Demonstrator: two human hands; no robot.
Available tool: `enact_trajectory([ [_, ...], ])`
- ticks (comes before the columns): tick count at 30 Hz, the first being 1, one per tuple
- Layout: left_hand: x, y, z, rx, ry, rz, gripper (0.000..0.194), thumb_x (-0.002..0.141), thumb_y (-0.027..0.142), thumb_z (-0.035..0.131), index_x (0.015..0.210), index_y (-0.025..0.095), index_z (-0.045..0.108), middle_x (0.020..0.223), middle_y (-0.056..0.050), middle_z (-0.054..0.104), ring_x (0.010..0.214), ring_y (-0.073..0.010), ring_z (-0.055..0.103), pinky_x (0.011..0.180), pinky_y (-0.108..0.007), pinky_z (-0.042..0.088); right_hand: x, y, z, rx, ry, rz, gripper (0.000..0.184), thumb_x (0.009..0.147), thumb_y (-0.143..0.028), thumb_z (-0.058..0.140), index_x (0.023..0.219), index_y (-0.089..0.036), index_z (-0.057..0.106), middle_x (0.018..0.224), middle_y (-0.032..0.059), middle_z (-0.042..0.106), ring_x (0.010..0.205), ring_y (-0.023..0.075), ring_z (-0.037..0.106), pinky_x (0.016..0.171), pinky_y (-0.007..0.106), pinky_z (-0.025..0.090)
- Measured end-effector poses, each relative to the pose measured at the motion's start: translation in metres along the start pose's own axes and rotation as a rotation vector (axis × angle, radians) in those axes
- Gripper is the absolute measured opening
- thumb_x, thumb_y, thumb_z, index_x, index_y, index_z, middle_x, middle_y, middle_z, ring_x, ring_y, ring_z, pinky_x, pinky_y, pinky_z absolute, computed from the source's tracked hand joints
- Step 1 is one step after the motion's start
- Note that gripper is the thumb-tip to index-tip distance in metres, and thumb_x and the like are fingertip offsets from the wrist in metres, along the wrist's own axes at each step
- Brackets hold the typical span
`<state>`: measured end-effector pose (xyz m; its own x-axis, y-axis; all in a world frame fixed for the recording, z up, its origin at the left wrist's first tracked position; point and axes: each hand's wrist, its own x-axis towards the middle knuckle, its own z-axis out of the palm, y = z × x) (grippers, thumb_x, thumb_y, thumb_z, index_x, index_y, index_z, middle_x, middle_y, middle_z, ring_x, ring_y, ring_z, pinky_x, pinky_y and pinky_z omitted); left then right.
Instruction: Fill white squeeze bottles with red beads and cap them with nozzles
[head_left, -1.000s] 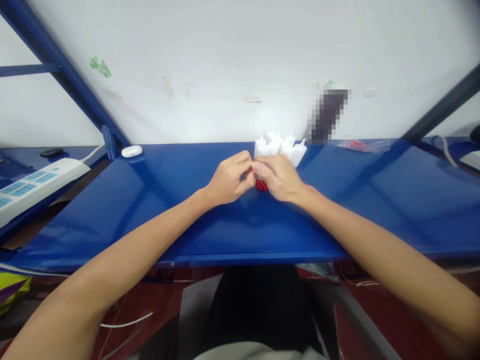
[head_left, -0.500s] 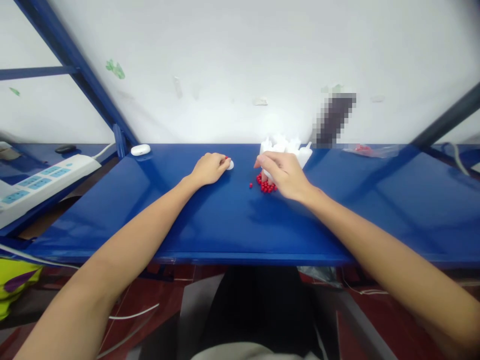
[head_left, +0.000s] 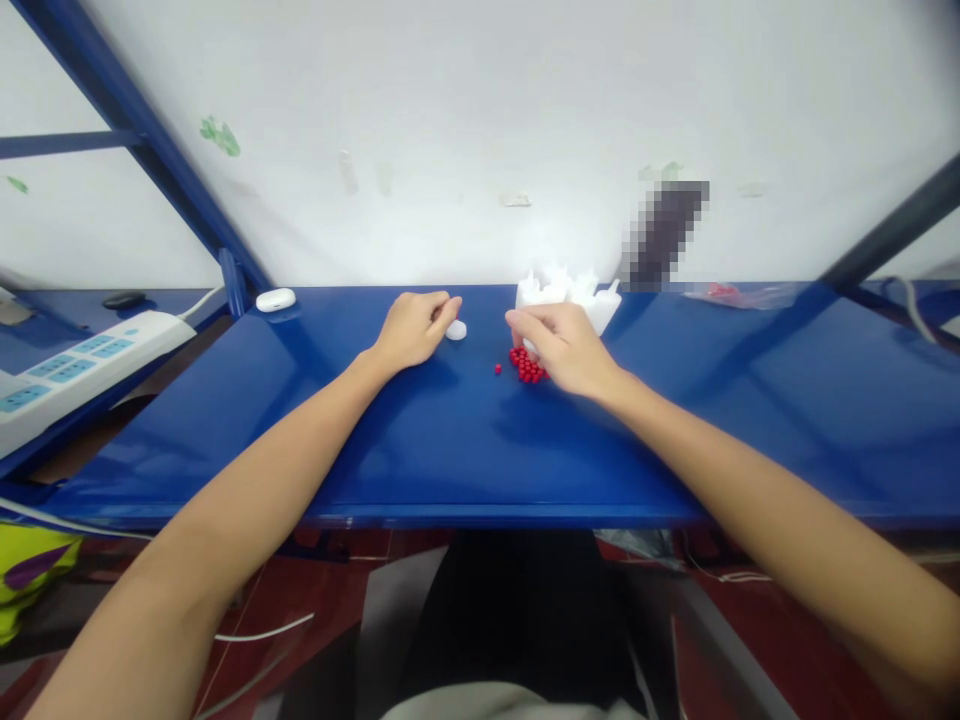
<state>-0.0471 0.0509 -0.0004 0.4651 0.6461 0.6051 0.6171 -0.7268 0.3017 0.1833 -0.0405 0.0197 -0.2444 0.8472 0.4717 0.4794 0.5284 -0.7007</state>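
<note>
My left hand (head_left: 409, 330) rests on the blue table (head_left: 300, 420), its fingers curled, with the tips pinching a small white piece (head_left: 456, 330) that touches the table. My right hand (head_left: 564, 345) hovers over a small pile of red beads (head_left: 529, 366), fingers bent down and pinched together; what they hold is hidden. One stray red bead (head_left: 497, 369) lies just left of the pile. A cluster of white plastic pieces (head_left: 574, 293) stands right behind my right hand, against the wall.
A white earbud case (head_left: 275, 299) lies at the back left. A white power strip (head_left: 75, 360) sits on the neighbouring surface to the left, with a small black object (head_left: 124, 299) behind it. A clear bag with red bits (head_left: 739, 292) lies at the back right. Blue frame bars slant up on both sides.
A second ago both hands were joined over the beads. My left hand has moved left with the small white piece, now low at the table. My right hand stays at the bead pile.
</note>
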Motion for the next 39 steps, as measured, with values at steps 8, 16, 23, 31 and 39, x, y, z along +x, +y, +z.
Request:
enact_trajectory([
  [8, -0.005, 0.068, 0.004, 0.02, 0.145, 0.543, 0.04, 0.107, 0.042, 0.037, 0.076, 0.02, 0.049, 0.058, 0.003, 0.053, 0.051, -0.0107, 0.046, 0.056, -0.027, 0.035, -0.002, 0.0, 0.001, 0.081, -0.022, -0.039, 0.055, 0.101, -0.051, 0.039, 0.055, -0.021, 0.044, 0.053, -0.0013, 0.043, 0.057, 0.0136, 0.041, 0.06, 0.032, 0.032],
  [16, -0.011, 0.071, 0.012, -0.05, 0.116, 0.508, 0.037, 0.108, 0.037, 0.035, 0.08, 0.019, 0.051, 0.064, 0.001, 0.061, 0.051, -0.0099, 0.051, 0.053, -0.025, 0.037, -0.006, 0.003, 0.004, 0.045, -0.061, -0.103, 0.067, 0.101, -0.066, 0.033, 0.058, -0.02, 0.054, 0.056, 0.0005, 0.049, 0.059, 0.0137, 0.045, 0.06, 0.031, 0.034],
  [23, -0.012, 0.073, 0.016, -0.028, 0.228, 0.514, 0.039, 0.108, 0.037, 0.035, 0.077, 0.02, 0.05, 0.06, 0.002, 0.057, 0.05, -0.0098, 0.051, 0.052, -0.027, 0.037, -0.005, -0.005, 0.001, 0.055, -0.079, -0.112, 0.064, 0.099, -0.068, 0.036, 0.058, -0.021, 0.045, 0.055, -0.0014, 0.043, 0.056, 0.0123, 0.039, 0.058, 0.031, 0.031],
  [31, -0.011, 0.075, 0.013, -0.019, 0.283, 0.484, 0.042, 0.109, 0.041, 0.032, 0.078, 0.02, 0.05, 0.061, 0.001, 0.06, 0.049, -0.0099, 0.051, 0.051, -0.027, 0.035, -0.005, -0.013, 0.002, 0.11, -0.048, -0.072, 0.064, 0.102, -0.064, 0.036, 0.058, -0.02, 0.05, 0.059, 0.0004, 0.051, 0.059, 0.0128, 0.046, 0.062, 0.03, 0.036],
  [39, -0.011, 0.071, 0.014, -0.09, 0.15, 0.565, 0.035, 0.109, 0.034, 0.036, 0.082, 0.018, 0.054, 0.07, 0.0, 0.068, 0.056, -0.0094, 0.06, 0.054, -0.023, 0.041, -0.006, -0.006, 0.0, 0.121, -0.174, -0.093, 0.065, 0.102, -0.061, 0.038, 0.058, -0.018, 0.058, 0.055, 0.0015, 0.057, 0.055, 0.0122, 0.052, 0.059, 0.029, 0.037],
])
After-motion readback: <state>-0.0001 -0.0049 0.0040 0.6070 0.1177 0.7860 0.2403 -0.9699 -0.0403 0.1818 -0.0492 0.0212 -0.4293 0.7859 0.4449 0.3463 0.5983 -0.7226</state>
